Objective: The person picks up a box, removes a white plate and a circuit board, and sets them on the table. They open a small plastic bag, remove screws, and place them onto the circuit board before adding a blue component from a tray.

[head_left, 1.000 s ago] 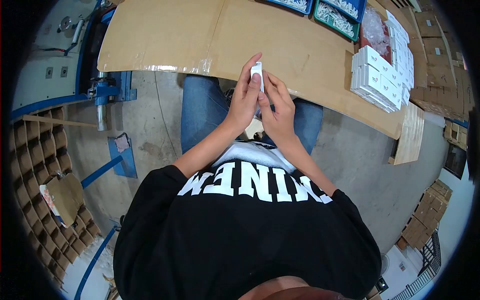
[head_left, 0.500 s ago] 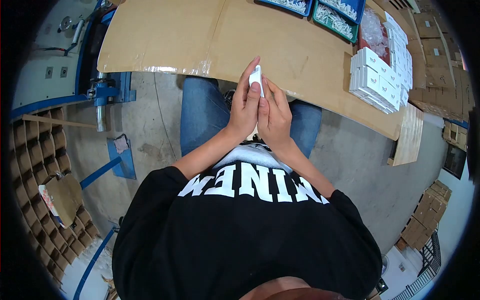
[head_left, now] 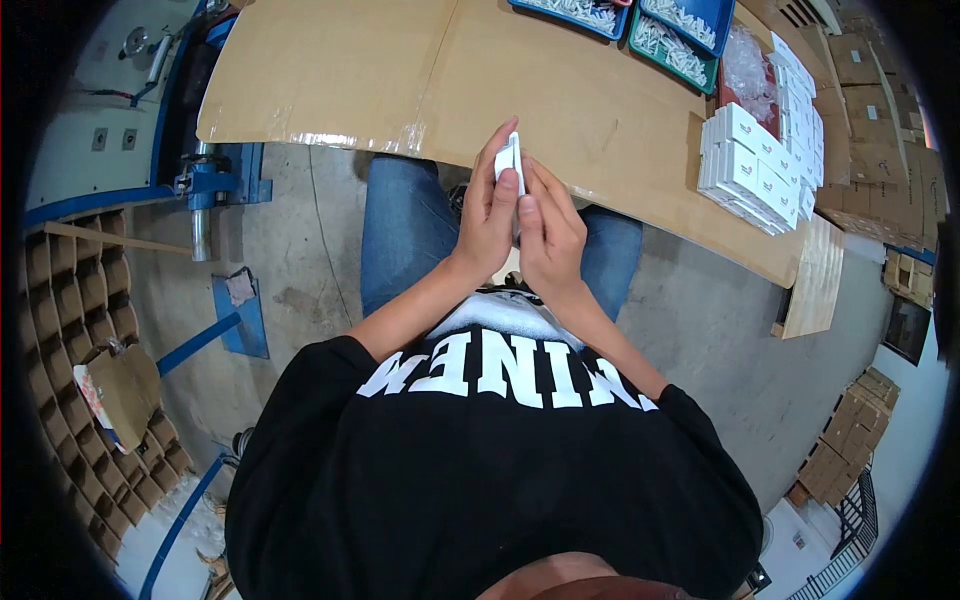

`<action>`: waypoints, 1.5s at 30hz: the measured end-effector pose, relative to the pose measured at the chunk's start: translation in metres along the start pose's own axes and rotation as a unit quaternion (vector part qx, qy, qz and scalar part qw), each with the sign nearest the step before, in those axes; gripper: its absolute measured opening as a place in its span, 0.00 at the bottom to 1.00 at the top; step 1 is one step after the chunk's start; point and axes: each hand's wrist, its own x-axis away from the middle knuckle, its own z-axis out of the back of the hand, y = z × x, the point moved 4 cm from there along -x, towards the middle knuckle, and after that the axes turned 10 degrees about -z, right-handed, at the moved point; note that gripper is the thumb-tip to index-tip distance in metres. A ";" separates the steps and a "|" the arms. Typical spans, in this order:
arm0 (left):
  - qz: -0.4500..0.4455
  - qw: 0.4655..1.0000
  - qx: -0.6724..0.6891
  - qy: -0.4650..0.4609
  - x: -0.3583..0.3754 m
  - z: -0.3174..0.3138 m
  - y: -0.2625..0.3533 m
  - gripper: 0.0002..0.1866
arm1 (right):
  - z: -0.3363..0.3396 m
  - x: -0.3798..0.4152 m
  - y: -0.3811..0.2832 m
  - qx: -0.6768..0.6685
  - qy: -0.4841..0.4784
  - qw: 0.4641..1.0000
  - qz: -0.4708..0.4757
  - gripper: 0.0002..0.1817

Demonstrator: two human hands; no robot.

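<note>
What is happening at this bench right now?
A seated person holds a small white box upright between both hands, the left hand and right hand pressed close around it at the edge of a cardboard-covered table. A stack of similar white boxes sits to the right, with trays of small white parts beyond.

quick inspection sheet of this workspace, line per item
surface: cardboard-covered table, taped front edge
job's things: small white box held upright over the table edge
clutter: stack of white boxes at right; blue tray and green tray of small white parts at the far edge
grippers: left hand and right hand both gripping the small white box
cables: nothing seen
surroundings: concrete floor, cardboard divider grid at left, flat cartons at right
</note>
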 end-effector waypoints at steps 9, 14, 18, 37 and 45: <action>-0.072 0.993 -0.054 -0.070 -0.002 0.006 0.001 0.49 | 0.000 -0.009 0.010 -0.362 -0.134 0.814 -0.434 0.26; -0.130 0.972 -0.183 -0.070 -0.006 0.009 0.005 0.51 | -0.016 -0.002 0.010 -0.394 -0.122 0.796 -0.443 0.25; -0.165 0.974 -0.153 -0.038 -0.007 0.014 -0.001 0.53 | -0.026 -0.004 0.004 -0.395 -0.063 0.829 -0.391 0.24; -0.209 0.971 -0.119 -0.005 0.002 0.009 0.008 0.40 | -0.010 0.008 -0.023 -0.254 -0.069 0.920 -0.291 0.25; -0.185 0.980 -0.073 0.022 0.001 0.010 0.000 0.45 | -0.012 0.001 -0.015 -0.222 -0.093 0.922 -0.303 0.26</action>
